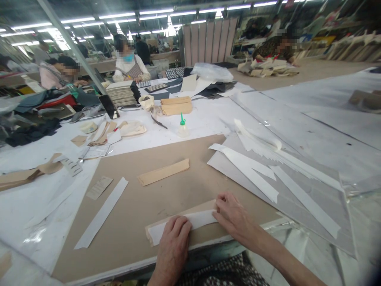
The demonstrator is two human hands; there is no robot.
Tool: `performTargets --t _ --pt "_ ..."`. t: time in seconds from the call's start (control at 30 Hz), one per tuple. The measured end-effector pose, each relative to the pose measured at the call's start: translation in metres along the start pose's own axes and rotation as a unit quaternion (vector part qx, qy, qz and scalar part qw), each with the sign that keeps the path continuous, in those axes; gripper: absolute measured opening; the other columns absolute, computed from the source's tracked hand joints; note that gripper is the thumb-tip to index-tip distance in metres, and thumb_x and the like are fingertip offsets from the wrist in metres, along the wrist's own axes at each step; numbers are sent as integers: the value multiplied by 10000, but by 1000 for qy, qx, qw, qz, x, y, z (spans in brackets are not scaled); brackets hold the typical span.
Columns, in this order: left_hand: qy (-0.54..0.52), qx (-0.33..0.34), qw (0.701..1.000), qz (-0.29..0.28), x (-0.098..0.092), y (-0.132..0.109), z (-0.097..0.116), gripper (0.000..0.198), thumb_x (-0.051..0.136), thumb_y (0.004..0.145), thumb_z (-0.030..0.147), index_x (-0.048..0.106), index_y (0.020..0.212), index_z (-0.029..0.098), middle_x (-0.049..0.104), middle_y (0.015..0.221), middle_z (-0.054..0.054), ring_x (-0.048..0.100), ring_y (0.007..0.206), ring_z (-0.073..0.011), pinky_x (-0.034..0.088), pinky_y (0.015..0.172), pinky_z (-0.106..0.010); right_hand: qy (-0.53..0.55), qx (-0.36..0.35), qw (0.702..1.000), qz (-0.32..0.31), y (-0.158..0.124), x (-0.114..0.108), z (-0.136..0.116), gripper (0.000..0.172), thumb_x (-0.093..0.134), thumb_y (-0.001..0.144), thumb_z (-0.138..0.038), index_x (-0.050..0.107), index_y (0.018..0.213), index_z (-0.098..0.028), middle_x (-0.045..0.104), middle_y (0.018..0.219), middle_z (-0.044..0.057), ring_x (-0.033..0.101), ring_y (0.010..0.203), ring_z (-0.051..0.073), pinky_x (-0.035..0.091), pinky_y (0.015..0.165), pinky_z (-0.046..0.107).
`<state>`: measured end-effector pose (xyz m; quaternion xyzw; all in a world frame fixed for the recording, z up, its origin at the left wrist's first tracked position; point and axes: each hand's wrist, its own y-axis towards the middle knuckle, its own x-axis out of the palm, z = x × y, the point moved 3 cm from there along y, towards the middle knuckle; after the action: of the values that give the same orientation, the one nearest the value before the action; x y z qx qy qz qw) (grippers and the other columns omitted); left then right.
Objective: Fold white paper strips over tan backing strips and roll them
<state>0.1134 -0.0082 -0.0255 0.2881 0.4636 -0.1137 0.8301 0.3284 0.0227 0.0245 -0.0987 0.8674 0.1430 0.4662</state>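
Note:
On the brown board [119, 222] in front of me, a white strip [199, 219] lies along a slightly wider tan strip [193, 208], whose edge shows above it. My left hand [175, 242] is closed, its bent fingers together and holding the white strip down left of its middle. At the strip's right end, my right hand [233, 216] pinches the edge between thumb and fingers. The exact fingertip contact is partly hidden. Farther back on the board are some tan strips [163, 171], seemingly stacked. Another white strip [101, 212] lies to the left, near a small printed card [99, 187].
Loose white strips [250, 171] lie on a grey sheet [297, 214] at right. Beyond the board stand a green-tipped bottle [183, 126], tan bundles [176, 106] and a propped phone [109, 106]. Several people work at tables behind, including a person wearing a blue mask [128, 58].

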Motion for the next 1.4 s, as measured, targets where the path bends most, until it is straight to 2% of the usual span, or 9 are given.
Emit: performTargets --t 0.1,0.3,0.47,0.6,0.77,0.93,1.1,1.27,1.4 --pt "-10 7 1000 -2 -1 -2 -1 231 455 953 86 609 1087 194 660 1087 -87 595 1023 -238 559 915 -404 82 42 996 -11 4 -1 3 142 517 924 -243 527 783 -229 569 896 33 584 861 196 506 806 345" --pt "-41 25 999 5 -5 -12 -5 276 446 959 68 586 1167 183 642 1192 -106 559 1145 -237 538 984 -387 209 171 961 -61 2 6 8 213 553 881 -386 553 741 -225 525 658 -34 509 635 144 405 590 253" --pt "-63 1 998 32 -7 -15 -5 255 465 937 29 583 1103 183 594 1192 -117 532 1159 -235 514 998 -396 240 198 947 -82 1 11 6 246 496 900 -420 475 741 -233 485 583 -58 466 538 124 359 516 240" --pt "-70 -7 997 40 -10 -14 -1 270 445 916 -6 572 1067 177 578 1152 -110 529 1111 -225 511 973 -393 264 212 934 -114 2 14 -1 234 474 911 -417 443 762 -239 490 523 -70 465 500 125 354 519 248" --pt "-21 -49 996 67 -18 -25 0 230 439 914 5 564 1015 170 595 1071 -99 546 1013 -226 527 891 -385 290 235 917 -139 4 15 -5 239 474 917 -416 412 763 -244 492 490 -74 431 485 122 333 512 250" --pt "45 -11 997 60 -19 -38 -3 251 417 948 50 607 1075 155 648 1056 -94 554 1061 -254 525 929 -409 334 251 890 -182 7 20 -11 247 488 915 -425 428 766 -237 476 452 -82 375 452 108 295 489 244" --pt "49 -10 997 66 -20 -39 -2 247 398 980 98 629 1051 147 671 1039 -89 572 1054 -249 532 932 -397 394 276 849 -219 13 33 -22 239 513 890 -423 472 768 -221 517 478 -58 376 456 98 254 456 230" --pt "54 -6 996 70 -20 -41 -1 269 380 990 116 634 1076 143 678 1056 -93 583 1063 -249 537 926 -397 462 315 805 -197 18 34 -31 280 549 812 -473 448 762 -217 501 576 -50 415 485 85 215 433 200" --pt "60 -11 995 77 -19 -43 -1 264 394 983 113 634 1086 147 680 1065 -93 590 1069 -249 538 927 -394 512 333 771 -183 18 28 -33 309 578 703 -479 464 770 -200 509 657 -28 438 498 72 119 410 190"
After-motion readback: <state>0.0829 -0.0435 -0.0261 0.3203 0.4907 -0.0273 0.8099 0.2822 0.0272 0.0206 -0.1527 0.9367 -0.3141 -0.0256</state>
